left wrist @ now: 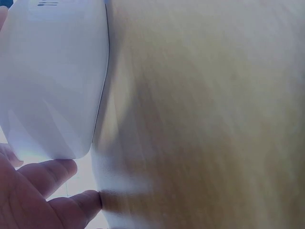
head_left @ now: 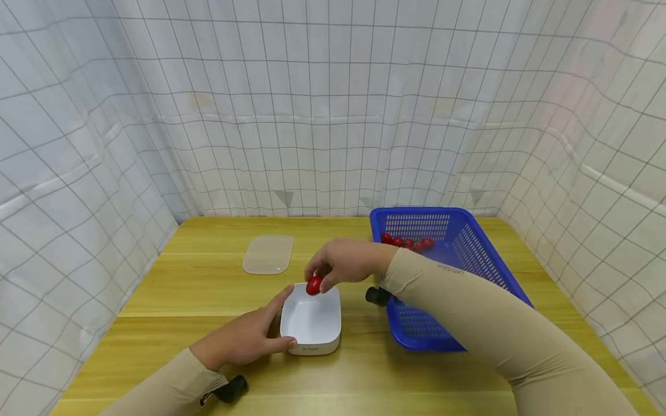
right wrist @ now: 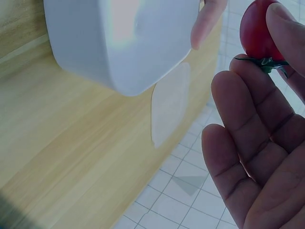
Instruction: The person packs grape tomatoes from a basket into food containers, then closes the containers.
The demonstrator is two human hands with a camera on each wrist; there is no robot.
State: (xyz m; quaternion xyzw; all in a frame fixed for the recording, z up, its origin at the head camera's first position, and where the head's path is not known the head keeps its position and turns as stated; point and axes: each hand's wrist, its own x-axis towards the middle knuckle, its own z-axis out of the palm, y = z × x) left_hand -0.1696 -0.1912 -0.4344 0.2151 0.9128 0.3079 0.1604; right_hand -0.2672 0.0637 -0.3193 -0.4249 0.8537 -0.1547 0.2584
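Observation:
A small red tomato (head_left: 314, 285) with a green calyx is pinched between the thumb and index finger of my right hand (head_left: 340, 260). That hand is over the far rim of a white square container (head_left: 311, 321). In the right wrist view, the tomato (right wrist: 259, 31) shows close up, and the other fingers extend below it. My left hand (head_left: 247, 338) holds the container's left side, its thumb at the near corner and index finger at the far one. Fingers (left wrist: 50, 174) touch the wall in the left wrist view. Only bare white floor shows inside the container.
A blue perforated basket (head_left: 470, 222) stands to the right, partly hidden by my right sleeve. Several red tomatoes (head_left: 408, 242) lie at its far left. A translucent flat lid (head_left: 268, 254) lies behind the container on the wooden table (head_left: 208, 277). Gridded white curtains (head_left: 333, 144) enclose the table.

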